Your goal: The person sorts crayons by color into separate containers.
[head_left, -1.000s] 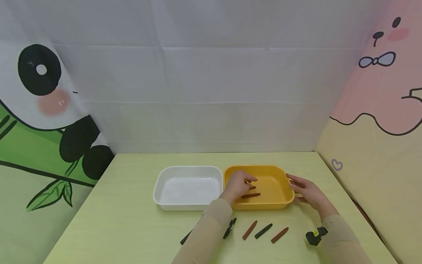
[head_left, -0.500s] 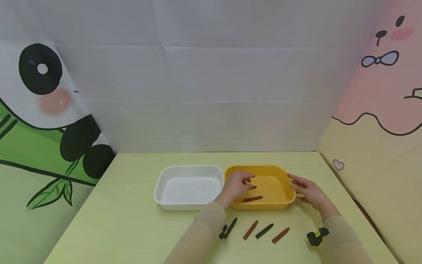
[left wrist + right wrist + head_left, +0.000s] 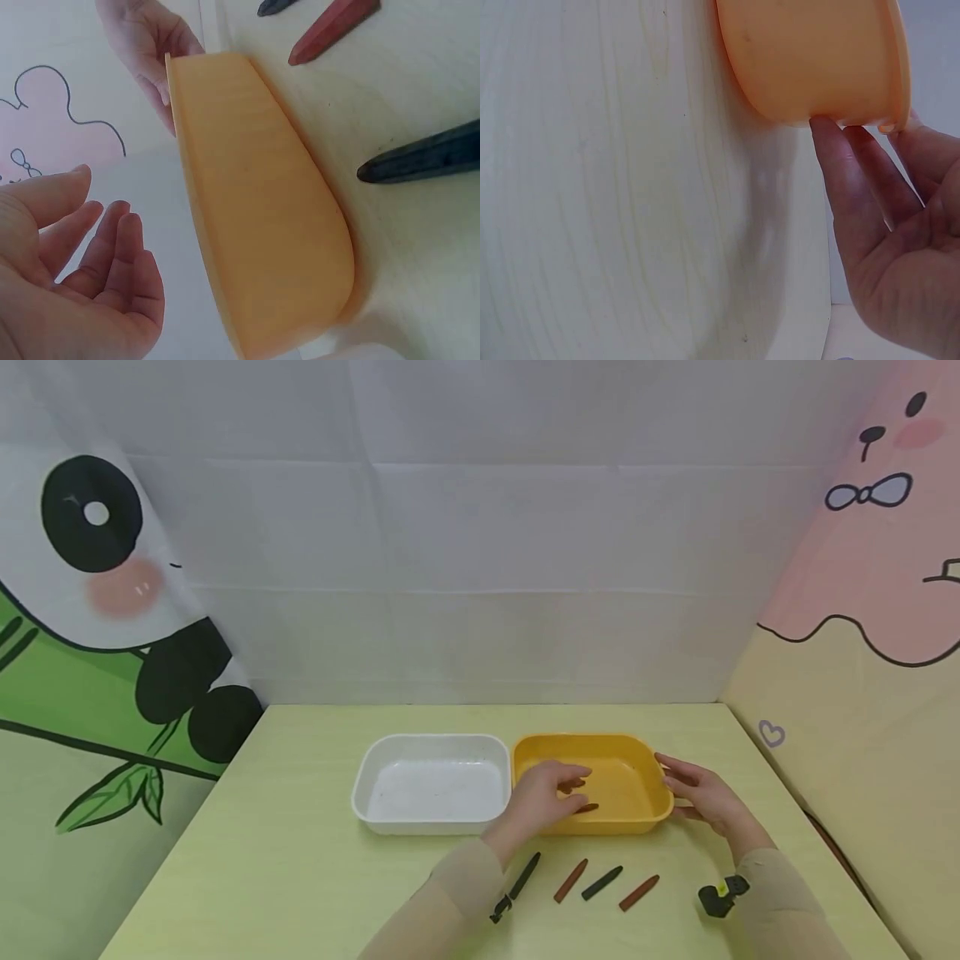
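Observation:
My left hand (image 3: 542,800) reaches over the near left part of the yellow tray (image 3: 633,768), its fingers loosely bent. In the left wrist view a gap separates its thumb from the fingers, with nothing between them. A reddish-brown crayon (image 3: 588,808) lies in the tray, partly covered by the thumb; another brown crayon (image 3: 574,785) shows behind the fingers. At the tray's right end, my right hand (image 3: 705,799) rests its fingertips against the outer wall and rim, fingers extended, as the right wrist view also shows (image 3: 915,232).
A white tray (image 3: 431,823) stands against the yellow tray's left side. In front on the table lie a long dark crayon (image 3: 527,872), a red crayon (image 3: 571,881), a second dark crayon (image 3: 602,882) and another red crayon (image 3: 639,893). A white cloth wall (image 3: 487,568) rises behind.
My left hand has shifted right and toward the near side of the yellow tray, now partly covering the front crayon there. The right hand has stayed at the tray's end.

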Demonstrator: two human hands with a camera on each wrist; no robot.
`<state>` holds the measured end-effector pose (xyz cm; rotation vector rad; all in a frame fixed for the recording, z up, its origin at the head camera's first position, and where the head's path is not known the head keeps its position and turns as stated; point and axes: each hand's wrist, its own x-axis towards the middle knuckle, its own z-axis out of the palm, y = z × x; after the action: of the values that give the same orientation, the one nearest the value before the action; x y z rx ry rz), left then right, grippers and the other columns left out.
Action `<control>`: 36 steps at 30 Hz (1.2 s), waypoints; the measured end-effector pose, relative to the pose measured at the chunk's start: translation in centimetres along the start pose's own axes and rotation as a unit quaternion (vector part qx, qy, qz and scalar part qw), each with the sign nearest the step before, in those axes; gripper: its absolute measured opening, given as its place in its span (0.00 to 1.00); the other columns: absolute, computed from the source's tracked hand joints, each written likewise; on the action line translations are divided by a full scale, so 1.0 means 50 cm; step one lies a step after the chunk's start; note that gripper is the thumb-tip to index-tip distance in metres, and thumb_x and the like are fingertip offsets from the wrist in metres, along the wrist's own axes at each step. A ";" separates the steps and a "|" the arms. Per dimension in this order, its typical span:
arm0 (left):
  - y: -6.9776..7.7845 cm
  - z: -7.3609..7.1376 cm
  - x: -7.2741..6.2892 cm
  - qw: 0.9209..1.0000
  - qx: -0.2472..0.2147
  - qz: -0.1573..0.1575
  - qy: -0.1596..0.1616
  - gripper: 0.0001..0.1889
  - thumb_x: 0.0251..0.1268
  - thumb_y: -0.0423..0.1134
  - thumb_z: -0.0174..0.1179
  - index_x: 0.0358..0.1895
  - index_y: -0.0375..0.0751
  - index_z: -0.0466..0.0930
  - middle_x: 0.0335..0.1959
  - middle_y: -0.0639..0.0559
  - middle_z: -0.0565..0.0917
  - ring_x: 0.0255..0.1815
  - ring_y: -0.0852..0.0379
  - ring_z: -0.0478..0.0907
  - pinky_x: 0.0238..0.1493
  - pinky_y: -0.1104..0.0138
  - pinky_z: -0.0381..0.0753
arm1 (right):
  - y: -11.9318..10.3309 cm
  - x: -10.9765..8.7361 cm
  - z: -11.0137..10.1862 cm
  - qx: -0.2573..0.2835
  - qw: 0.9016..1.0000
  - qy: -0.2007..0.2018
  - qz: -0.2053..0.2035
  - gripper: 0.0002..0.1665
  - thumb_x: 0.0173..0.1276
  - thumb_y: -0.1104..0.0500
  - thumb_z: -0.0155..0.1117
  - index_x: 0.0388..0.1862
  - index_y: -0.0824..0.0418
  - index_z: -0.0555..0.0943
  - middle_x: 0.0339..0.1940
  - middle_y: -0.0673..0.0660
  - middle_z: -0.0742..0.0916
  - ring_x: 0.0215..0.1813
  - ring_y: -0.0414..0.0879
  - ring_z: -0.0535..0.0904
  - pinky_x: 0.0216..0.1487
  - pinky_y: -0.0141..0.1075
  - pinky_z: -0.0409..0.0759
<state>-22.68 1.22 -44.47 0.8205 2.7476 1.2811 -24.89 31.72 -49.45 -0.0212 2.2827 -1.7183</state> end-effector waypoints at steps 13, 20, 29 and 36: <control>-0.001 0.026 -0.061 0.999 0.014 0.031 0.033 0.21 0.62 0.39 0.70 0.59 0.44 0.83 0.47 0.55 0.86 0.42 0.62 0.80 0.43 0.74 0.78 | 0.005 0.009 -0.007 -0.001 1.000 -0.001 -0.002 0.36 0.79 0.55 0.54 0.79 0.64 0.55 0.73 0.75 0.63 0.55 0.48 0.79 0.47 0.40 0.84; -0.021 0.047 -0.094 0.998 -0.008 0.043 0.038 0.24 0.59 0.39 0.72 0.61 0.47 0.82 0.46 0.52 0.86 0.41 0.64 0.79 0.45 0.72 0.78 | 0.004 0.009 -0.006 -0.007 1.000 -0.003 -0.006 0.36 0.79 0.55 0.54 0.79 0.64 0.55 0.73 0.76 0.63 0.58 0.51 0.78 0.47 0.40 0.84; -0.038 0.066 -0.127 0.999 0.007 0.032 0.007 0.27 0.57 0.40 0.73 0.62 0.41 0.81 0.52 0.54 0.85 0.41 0.67 0.79 0.42 0.74 0.78 | 0.005 0.010 -0.006 -0.009 1.000 -0.003 -0.005 0.36 0.79 0.55 0.54 0.79 0.64 0.55 0.73 0.76 0.62 0.59 0.53 0.77 0.47 0.41 0.84; -0.052 0.085 -0.137 1.000 0.025 0.013 -0.014 0.30 0.54 0.39 0.75 0.63 0.42 0.80 0.51 0.55 0.85 0.38 0.68 0.79 0.39 0.75 0.77 | 0.003 0.009 -0.005 -0.009 1.000 -0.002 -0.006 0.36 0.79 0.55 0.54 0.79 0.64 0.55 0.73 0.76 0.63 0.57 0.50 0.78 0.47 0.40 0.84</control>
<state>-17.04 -0.26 -50.64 0.8747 2.7664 1.2005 -25.37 31.94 -49.64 -0.0422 2.3007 -1.7019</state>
